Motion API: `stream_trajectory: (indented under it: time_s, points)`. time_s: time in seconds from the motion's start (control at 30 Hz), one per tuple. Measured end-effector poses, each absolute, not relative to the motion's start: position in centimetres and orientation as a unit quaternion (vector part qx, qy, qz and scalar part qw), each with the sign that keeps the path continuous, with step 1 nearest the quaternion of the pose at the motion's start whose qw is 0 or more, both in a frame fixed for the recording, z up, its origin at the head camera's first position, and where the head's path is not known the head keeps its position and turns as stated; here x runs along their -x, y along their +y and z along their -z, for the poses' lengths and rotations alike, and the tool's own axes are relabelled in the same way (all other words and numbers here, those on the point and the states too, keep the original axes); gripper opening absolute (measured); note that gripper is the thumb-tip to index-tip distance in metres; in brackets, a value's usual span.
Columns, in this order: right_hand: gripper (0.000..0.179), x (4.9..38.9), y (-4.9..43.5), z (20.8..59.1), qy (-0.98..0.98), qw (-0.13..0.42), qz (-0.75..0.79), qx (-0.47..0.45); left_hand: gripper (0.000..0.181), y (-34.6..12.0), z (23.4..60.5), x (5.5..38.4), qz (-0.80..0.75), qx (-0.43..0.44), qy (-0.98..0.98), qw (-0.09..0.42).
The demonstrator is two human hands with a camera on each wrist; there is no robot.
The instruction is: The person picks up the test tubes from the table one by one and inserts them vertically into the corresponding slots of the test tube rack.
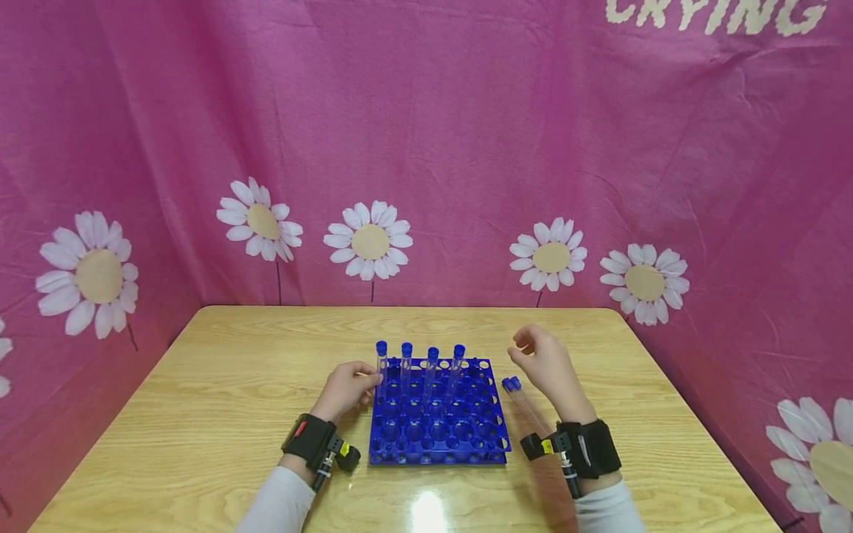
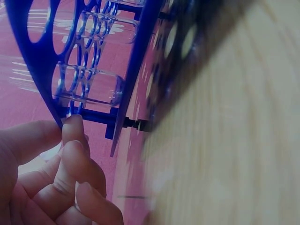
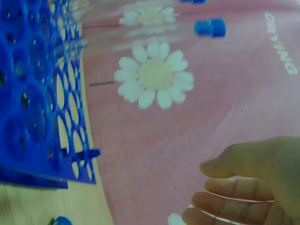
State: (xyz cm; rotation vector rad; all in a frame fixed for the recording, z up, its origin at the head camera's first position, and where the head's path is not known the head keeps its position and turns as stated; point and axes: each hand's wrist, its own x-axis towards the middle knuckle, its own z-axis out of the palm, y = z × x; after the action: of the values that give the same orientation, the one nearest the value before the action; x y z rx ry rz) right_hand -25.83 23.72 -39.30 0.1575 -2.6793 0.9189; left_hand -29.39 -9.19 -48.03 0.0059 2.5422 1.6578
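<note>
A blue test tube rack (image 1: 426, 446) stands on the table. Several clear test tubes with blue caps (image 1: 407, 348) stand upright along its back part. My left hand (image 1: 344, 389) is at the rack's left side; in the left wrist view, its thumb and forefinger (image 2: 73, 129) pinch the edge of the upper plate. My right hand (image 1: 548, 364) is raised to the right of the rack, fingers loosely bent, holding nothing. Below it, two capped test tubes (image 1: 526, 407) lie side by side on the table, their lower ends hidden behind the right wrist camera.
The wooden table (image 1: 233, 385) reaches back to a pink curtain (image 1: 460, 148) printed with white daisies, which also hangs at both sides. A camera is strapped on each wrist; the right one (image 1: 533, 446) hangs close over the lying tubes.
</note>
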Motion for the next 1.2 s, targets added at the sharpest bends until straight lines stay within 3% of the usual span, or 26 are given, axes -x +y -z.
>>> stream_trajectory:
  time_s: [0.17,0.47,1.2]
  points:
    - [0.024,26.4,24.6,40.1,-0.943,0.117,-0.311,-0.037,0.017,-9.2,48.0,29.4,-0.547,-0.003,0.835,0.051]
    - [0.030,27.3,25.6,41.9,-0.964,-0.002,-0.265,-0.008,0.016,-9.2,47.9,29.4,-0.550,-0.001,0.833,0.051]
    - [0.009,27.6,26.5,45.0,-0.966,-0.052,-0.251,0.033,0.015,-9.1,47.9,29.2,-0.550,-0.002,0.834,0.047]
